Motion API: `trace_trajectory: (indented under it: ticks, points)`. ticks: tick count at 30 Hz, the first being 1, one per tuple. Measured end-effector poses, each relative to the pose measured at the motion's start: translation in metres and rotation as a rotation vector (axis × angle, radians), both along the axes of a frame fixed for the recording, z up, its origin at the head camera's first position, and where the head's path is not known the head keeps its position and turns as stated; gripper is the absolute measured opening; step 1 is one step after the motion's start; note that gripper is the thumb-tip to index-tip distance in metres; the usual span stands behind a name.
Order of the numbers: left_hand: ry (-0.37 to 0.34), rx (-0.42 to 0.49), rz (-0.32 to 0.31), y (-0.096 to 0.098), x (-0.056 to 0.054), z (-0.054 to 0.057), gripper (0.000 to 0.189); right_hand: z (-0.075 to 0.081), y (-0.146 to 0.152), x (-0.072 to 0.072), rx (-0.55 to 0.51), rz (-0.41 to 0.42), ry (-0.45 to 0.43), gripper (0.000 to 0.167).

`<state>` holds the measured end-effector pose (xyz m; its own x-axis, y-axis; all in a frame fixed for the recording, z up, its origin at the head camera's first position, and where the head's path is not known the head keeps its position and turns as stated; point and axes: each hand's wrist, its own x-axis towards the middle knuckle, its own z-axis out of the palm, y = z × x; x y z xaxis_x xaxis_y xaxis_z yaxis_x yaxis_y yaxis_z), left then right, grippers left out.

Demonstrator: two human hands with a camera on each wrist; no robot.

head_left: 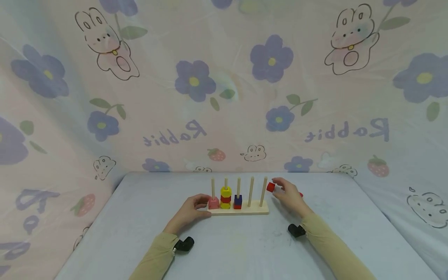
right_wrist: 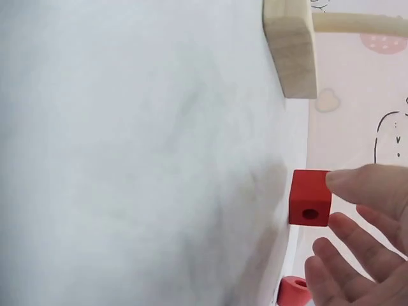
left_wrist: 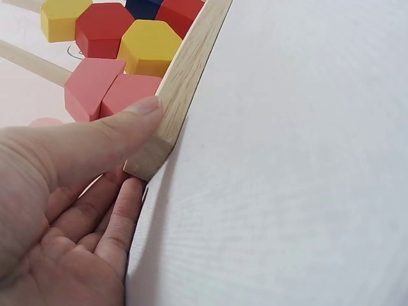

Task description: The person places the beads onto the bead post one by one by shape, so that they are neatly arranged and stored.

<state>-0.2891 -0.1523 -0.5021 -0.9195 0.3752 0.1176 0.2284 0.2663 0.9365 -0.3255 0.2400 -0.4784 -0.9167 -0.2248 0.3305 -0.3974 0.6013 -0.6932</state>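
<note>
My left hand (head_left: 190,210) grips the left end of a wooden peg stand (head_left: 241,212), thumb along its front edge and fingers at its end. In the left wrist view, pink blocks (left_wrist: 131,92) sit beside the thumb. On the second peg are yellow blocks (head_left: 225,191) with a red block (head_left: 225,198) between them. A dark blue block (head_left: 238,200) tops a red one (head_left: 237,207) on the third. The two right pegs (head_left: 251,192) are bare. Right of the stand, my right hand (head_left: 288,194) pinches a red cube (right_wrist: 310,197) whose hole faces the wrist camera.
A red rounded block (right_wrist: 294,292) with a hole lies on the white table (head_left: 231,245), partly behind the right hand. A patterned cloth (head_left: 238,116) hangs around the table's back and sides. Each wrist carries a small black camera (head_left: 184,244).
</note>
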Motion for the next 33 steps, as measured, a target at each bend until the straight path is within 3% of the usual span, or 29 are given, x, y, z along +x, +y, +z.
trace_trajectory:
  ticks: [8,18,28,33]
  points:
    - [-0.003,-0.003,0.014,0.000,0.000,-0.001,0.055,0.002,-0.009,-0.013,0.032,0.025,-0.007,0.047]
    - [0.010,0.011,-0.003,-0.001,0.000,-0.001,0.054,0.000,-0.014,-0.016,0.054,0.047,-0.006,0.042]
    - [-0.001,0.003,0.007,0.000,0.001,0.000,0.053,0.002,-0.004,-0.007,0.106,0.023,-0.061,0.035]
    - [-0.021,0.013,0.014,0.001,0.008,0.009,0.053,0.021,0.001,0.002,0.047,-0.022,-0.055,0.038]
